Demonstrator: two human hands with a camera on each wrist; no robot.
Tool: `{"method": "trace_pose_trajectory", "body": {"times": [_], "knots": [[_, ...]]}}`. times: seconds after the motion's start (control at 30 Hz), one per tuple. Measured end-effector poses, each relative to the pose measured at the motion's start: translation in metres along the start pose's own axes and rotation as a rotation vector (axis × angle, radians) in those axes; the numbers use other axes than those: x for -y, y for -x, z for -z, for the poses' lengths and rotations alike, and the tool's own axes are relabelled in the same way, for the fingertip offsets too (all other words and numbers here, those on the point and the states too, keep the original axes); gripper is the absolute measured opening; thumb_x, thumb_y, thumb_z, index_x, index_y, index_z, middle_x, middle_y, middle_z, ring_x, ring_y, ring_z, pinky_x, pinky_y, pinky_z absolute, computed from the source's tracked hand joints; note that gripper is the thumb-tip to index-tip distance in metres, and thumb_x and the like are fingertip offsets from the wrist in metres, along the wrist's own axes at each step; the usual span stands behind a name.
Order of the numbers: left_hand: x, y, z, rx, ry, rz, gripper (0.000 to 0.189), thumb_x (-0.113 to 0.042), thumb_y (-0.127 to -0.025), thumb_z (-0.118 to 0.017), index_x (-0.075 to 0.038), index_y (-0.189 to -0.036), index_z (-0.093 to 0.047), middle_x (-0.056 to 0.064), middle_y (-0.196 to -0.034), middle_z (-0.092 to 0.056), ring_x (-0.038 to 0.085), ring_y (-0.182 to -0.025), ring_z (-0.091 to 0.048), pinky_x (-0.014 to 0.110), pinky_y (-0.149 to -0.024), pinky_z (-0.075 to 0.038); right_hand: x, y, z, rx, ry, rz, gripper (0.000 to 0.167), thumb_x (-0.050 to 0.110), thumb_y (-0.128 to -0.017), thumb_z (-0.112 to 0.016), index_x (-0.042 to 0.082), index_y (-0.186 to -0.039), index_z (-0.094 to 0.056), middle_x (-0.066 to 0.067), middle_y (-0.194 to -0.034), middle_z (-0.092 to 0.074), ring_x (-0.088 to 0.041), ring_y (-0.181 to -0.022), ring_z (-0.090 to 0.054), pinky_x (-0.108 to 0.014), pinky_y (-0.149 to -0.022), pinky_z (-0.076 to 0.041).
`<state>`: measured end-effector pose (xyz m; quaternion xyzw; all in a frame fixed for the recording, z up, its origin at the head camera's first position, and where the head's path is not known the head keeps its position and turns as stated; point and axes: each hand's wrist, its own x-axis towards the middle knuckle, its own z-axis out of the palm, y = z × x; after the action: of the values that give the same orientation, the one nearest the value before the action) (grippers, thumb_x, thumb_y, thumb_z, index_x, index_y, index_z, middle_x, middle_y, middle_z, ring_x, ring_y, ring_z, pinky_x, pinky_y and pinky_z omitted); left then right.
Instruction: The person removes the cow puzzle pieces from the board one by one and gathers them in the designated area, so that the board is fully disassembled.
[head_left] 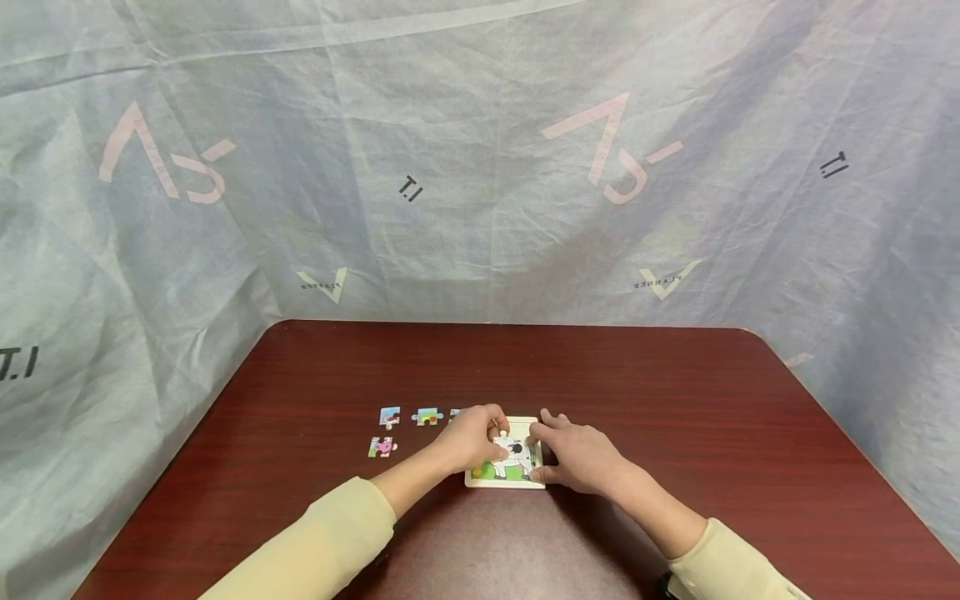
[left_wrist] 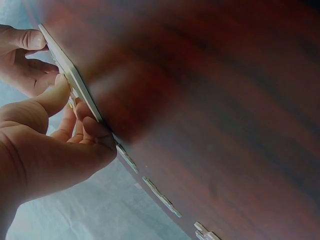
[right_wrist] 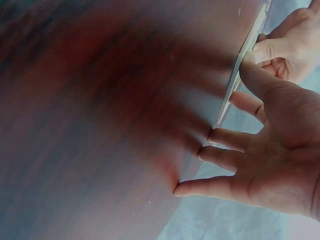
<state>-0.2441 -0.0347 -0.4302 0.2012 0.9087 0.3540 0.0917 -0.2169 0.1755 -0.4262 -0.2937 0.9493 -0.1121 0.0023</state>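
A small jigsaw board (head_left: 506, 484) with a pale wooden rim lies on the table, filled partly with pieces of a white animal on green ground. My left hand (head_left: 471, 437) reaches over its left side, thumb and forefinger pinching a white puzzle piece (head_left: 504, 435) at the board's surface. From the right comes my right hand (head_left: 582, 454). Its thumb and forefinger rest on the board's right part, and the other fingers (right_wrist: 215, 187) stretch out to the tabletop. Both wrist views show the board edge-on, so its picture is hidden there.
Loose puzzle pieces lie left of the board: a blue one (head_left: 389, 417), a green and blue one (head_left: 427, 417) and a pink one (head_left: 382, 447). Another is partly covered by the left hand. Grey sheeting (head_left: 480, 208) hangs behind the dark red table (head_left: 637, 367).
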Motion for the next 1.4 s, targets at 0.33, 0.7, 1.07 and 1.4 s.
{"method": "trace_pose_trajectory", "body": {"times": [0.33, 0.7, 1.07, 1.4], "knots": [[0.0005, -0.0012, 0.0018, -0.011, 0.003, -0.001, 0.018, 0.002, -0.084, -0.079, -0.006, -0.095, -0.066, -0.001, -0.078, -0.055, 0.011, -0.07, -0.049, 0.027, -0.065, -0.043, 0.0008, 0.0004, 0.0006, -0.009, 0.001, 0.002, 0.038, 0.037, -0.082, -0.083, 0.015, -0.106, -0.062, -0.033, -0.14, -0.052, -0.05, -0.119, -0.059, -0.052, -0.073, -0.055], [0.0016, -0.0006, 0.003, -0.032, 0.003, -0.015, 0.021, 0.001, -0.081, -0.081, -0.008, -0.091, -0.066, -0.002, -0.075, -0.055, 0.011, -0.068, -0.05, 0.028, -0.065, -0.043, 0.0019, 0.0008, 0.0018, 0.007, -0.012, -0.02, 0.038, 0.036, -0.083, -0.083, 0.016, -0.107, -0.063, -0.033, -0.141, -0.051, -0.05, -0.121, -0.057, -0.056, -0.076, -0.054], [0.0029, 0.0011, 0.008, -0.024, 0.037, -0.017, 0.02, -0.002, -0.083, -0.082, -0.011, -0.093, -0.066, -0.001, -0.078, -0.057, 0.013, -0.069, -0.051, 0.029, -0.064, -0.044, 0.0009, 0.0007, 0.0009, 0.011, -0.021, -0.022, 0.037, 0.036, -0.083, -0.083, 0.016, -0.107, -0.063, -0.033, -0.141, -0.05, -0.051, -0.121, -0.056, -0.057, -0.078, -0.053], [0.0081, 0.0032, 0.01, -0.054, 0.116, -0.048, 0.016, 0.003, -0.083, -0.078, -0.009, -0.091, -0.071, 0.0, -0.078, -0.061, 0.012, -0.068, -0.054, 0.026, -0.057, -0.044, 0.0009, 0.0002, 0.0009, 0.014, -0.027, -0.021, 0.037, 0.037, -0.083, -0.083, 0.016, -0.106, -0.062, -0.033, -0.141, -0.05, -0.05, -0.121, -0.057, -0.057, -0.077, -0.054]]}}
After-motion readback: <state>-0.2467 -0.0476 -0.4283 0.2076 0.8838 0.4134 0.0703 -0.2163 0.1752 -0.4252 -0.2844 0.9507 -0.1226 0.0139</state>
